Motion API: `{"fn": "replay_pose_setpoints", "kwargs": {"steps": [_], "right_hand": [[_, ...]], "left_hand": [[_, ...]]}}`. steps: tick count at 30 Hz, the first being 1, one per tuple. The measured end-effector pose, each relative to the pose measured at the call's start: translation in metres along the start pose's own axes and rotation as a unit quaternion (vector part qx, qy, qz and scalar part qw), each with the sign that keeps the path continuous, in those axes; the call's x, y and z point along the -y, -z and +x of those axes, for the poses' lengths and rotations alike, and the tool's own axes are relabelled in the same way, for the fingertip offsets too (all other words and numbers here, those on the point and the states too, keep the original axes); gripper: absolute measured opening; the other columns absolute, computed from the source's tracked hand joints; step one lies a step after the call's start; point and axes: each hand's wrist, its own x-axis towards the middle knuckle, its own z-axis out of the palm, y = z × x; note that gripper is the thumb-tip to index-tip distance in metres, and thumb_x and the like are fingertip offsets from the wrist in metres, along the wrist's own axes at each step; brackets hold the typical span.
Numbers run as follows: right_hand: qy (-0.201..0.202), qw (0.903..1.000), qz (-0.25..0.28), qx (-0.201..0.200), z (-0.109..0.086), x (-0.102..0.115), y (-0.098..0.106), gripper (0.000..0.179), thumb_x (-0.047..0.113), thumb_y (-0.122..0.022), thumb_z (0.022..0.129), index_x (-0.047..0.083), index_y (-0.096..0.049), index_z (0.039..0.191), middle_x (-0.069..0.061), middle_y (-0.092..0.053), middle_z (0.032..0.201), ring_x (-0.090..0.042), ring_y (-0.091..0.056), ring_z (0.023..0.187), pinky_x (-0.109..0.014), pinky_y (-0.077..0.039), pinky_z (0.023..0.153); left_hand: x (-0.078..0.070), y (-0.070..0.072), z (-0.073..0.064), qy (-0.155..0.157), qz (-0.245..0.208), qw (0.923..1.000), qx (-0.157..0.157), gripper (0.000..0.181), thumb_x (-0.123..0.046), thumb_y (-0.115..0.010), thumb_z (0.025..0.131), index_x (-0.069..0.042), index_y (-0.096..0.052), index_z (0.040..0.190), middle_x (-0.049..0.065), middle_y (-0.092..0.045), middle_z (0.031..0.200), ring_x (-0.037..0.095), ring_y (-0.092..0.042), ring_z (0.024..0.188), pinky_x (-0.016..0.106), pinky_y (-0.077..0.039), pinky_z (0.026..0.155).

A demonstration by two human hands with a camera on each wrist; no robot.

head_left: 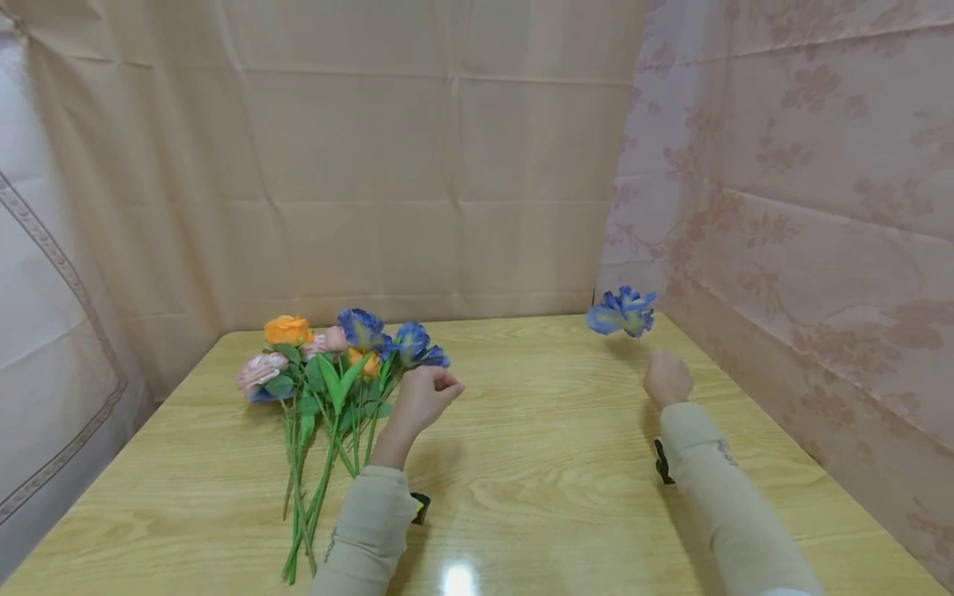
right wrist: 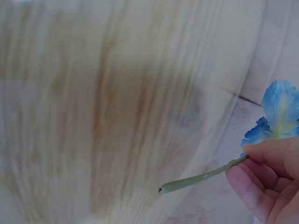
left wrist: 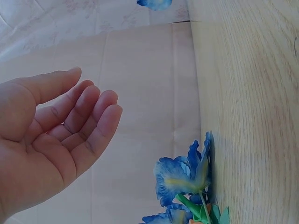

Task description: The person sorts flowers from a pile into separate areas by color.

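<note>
Iris (head_left: 622,312), pinched by its stem (right wrist: 201,179) in the right hand (head_left: 667,379), hung well right of the bunch (head_left: 337,385), the empty left hand (head_left: 425,397) loosely curved beside that bunch; setting it apart seemed the present step, the next move likely needing lowering before release.

The person's beige-sleeved left arm (head_left: 373,515) reaches forward, leaning slightly rightward, to a bare wrist (head_left: 391,447). The bare left grip (head_left: 425,399) hangs in the air with nothing in it, palm showing, fingers (left wrist: 96,135) loosely bent together, thumb (left wrist: 56,84) extended with its tip near theirs. The beige-sleeved right arm (head_left: 734,501) stretches forward too, slanting leftward; the bare right grip (head_left: 667,381) holds a fingertip pinch, remaining fingers curled inward.
</note>
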Motion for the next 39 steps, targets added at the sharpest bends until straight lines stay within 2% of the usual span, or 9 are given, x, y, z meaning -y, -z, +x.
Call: {"fn": "replay_pose_setpoints", "kwargs": {"steps": [6,12,19,26,29,39], "right_hand": [[-0.003,0.9996,-0.021,0.019,0.004,-0.003,0.000,0.024,0.002,-0.042,0.088,-0.011,-0.058,0.077,-0.031,-0.057,0.076,-0.043,-0.058,0.069,-0.050,-0.047,0.051],[0.006,0.9988,-0.045,0.018,0.009,-0.003,-0.003,0.018,-0.003,-0.045,0.084,-0.011,-0.060,0.078,-0.032,-0.058,0.079,-0.043,-0.058,0.069,-0.049,-0.046,0.049],[0.003,0.9956,-0.079,0.050,0.011,-0.008,-0.009,0.011,-0.005,-0.051,0.082,-0.008,-0.061,0.081,-0.028,-0.059,0.076,-0.039,-0.059,0.067,-0.045,-0.045,0.046],[0.009,0.9959,-0.082,0.038,0.008,-0.017,-0.015,0.014,-0.005,-0.047,0.081,-0.010,-0.060,0.081,-0.030,-0.059,0.080,-0.040,-0.059,0.069,-0.045,-0.046,0.048],[0.001,0.9959,-0.080,0.042,0.007,-0.020,-0.016,0.014,-0.006,-0.046,0.079,-0.012,-0.060,0.080,-0.031,-0.059,0.082,-0.042,-0.059,0.070,-0.046,-0.046,0.049],[-0.013,0.9945,-0.083,0.062,0.007,-0.024,-0.019,0.015,-0.006,-0.046,0.082,-0.012,-0.059,0.083,-0.030,-0.060,0.079,-0.040,-0.060,0.067,-0.046,-0.046,0.048]], "left_hand": [[0.002,0.000,-0.001,0.005,0.002,1.0000,0.005,0.012,-0.016,-0.065,0.082,-0.006,-0.066,0.076,-0.001,-0.057,0.064,0.012,-0.048,0.056,0.025,-0.040,0.050],[0.003,0.001,-0.001,0.013,0.007,0.9999,0.009,0.011,-0.017,-0.065,0.083,-0.007,-0.066,0.077,-0.001,-0.058,0.065,0.012,-0.050,0.057,0.025,-0.041,0.051],[0.003,0.000,-0.001,0.009,0.012,0.9998,0.012,0.012,-0.017,-0.065,0.083,-0.006,-0.067,0.077,-0.002,-0.057,0.064,0.012,-0.049,0.057,0.025,-0.041,0.050],[0.002,0.000,-0.001,0.005,0.010,0.9998,0.016,0.012,-0.016,-0.064,0.083,-0.006,-0.066,0.077,-0.001,-0.057,0.064,0.012,-0.049,0.057,0.025,-0.040,0.050],[0.002,0.000,0.000,0.005,0.012,0.9997,0.019,0.012,-0.016,-0.064,0.083,-0.006,-0.066,0.077,-0.001,-0.057,0.065,0.012,-0.049,0.058,0.025,-0.041,0.051],[0.003,-0.001,0.001,-0.001,0.011,0.9997,0.022,0.010,-0.015,-0.064,0.083,-0.007,-0.067,0.078,-0.001,-0.058,0.066,0.011,-0.050,0.058,0.025,-0.042,0.051]]}}
